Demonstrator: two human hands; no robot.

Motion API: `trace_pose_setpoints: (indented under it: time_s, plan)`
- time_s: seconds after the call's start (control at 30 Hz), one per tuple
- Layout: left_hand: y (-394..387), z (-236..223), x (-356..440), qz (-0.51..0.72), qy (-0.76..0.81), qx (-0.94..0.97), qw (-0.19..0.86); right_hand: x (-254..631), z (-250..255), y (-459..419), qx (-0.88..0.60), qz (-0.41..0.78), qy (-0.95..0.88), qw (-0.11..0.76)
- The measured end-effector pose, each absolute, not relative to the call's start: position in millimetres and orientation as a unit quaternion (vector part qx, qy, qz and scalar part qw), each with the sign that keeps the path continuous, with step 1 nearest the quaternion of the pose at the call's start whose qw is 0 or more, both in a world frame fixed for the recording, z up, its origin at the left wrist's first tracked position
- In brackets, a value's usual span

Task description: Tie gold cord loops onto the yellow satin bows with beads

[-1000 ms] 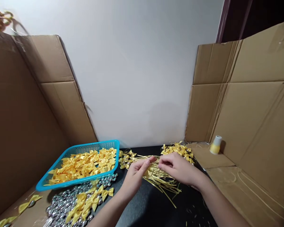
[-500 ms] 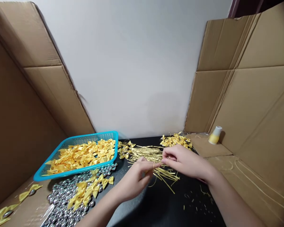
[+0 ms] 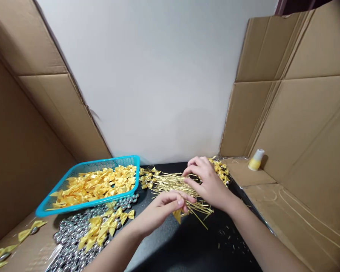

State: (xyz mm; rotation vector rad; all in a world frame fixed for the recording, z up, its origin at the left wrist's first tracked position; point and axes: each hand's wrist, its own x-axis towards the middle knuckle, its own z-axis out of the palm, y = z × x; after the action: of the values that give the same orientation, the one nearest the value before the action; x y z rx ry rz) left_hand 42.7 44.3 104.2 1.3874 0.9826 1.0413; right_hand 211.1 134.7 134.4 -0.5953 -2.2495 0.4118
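Observation:
My left hand [image 3: 164, 206] is closed in a pinch on a small yellow ribbon bow [image 3: 178, 215], held just above the black table [image 3: 187, 245]. My right hand [image 3: 206, 183] reaches over a pile of thin gold ties [image 3: 172, 183] with its fingers curled down onto the strands; whether it grips one I cannot make out. A heap of finished gold-tied bows [image 3: 222, 172] lies just beyond the right hand.
A blue basket [image 3: 53, 198] full of yellow bows stands at the left. Silver bells [image 3: 73, 238] with loose yellow bows on them lie in front of it. Cardboard walls [image 3: 300, 113] flank both sides. A small white and yellow spool [image 3: 256, 159] stands at the right.
My hands have parted: the right hand moved away towards the far pile of gold ties, while the left hand kept the yellow bow and dropped slightly nearer to me.

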Motion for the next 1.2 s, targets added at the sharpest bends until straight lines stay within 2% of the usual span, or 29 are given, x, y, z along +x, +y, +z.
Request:
trace_pose_setpoints:
  time_s: [0.1, 0.3, 0.37, 0.63, 0.87, 0.93, 1.0, 1.1, 1.2]
  plan:
    - [47, 102, 38, 0.458, 0.413, 0.548, 0.564, 215, 137, 136, -0.242, 0.162, -0.864, 0.410]
    - [50, 97, 33, 0.476, 0.393, 0.521, 0.590, 217, 139, 125, -0.187, 0.270, -0.906, 0.268]
    - [51, 96, 32, 0.481, 0.392, 0.507, 0.598, 215, 137, 121, -0.198, 0.274, -0.905, 0.259]
    - [46, 107, 32, 0.521, 0.371, 0.445, 0.627, 199, 126, 105, -0.268, 0.169, -0.885, 0.343]
    - [40, 111, 36, 0.573, 0.403, 0.482, 0.527, 180, 99, 90, -0.279, 0.107, -0.789, 0.537]
    - [39, 109, 36, 0.578, 0.405, 0.514, 0.489, 174, 89, 88, -0.277, 0.163, -0.755, 0.572]
    - [38, 107, 36, 0.575, 0.403, 0.542, 0.461, 167, 80, 85, -0.265, 0.268, -0.711, 0.594]
    - [37, 107, 35, 0.562, 0.406, 0.577, 0.431, 160, 73, 82, -0.223, 0.427, -0.629, 0.610]
    - [36, 108, 36, 0.551, 0.408, 0.604, 0.407, 155, 71, 79, -0.202, 0.513, -0.569, 0.611]
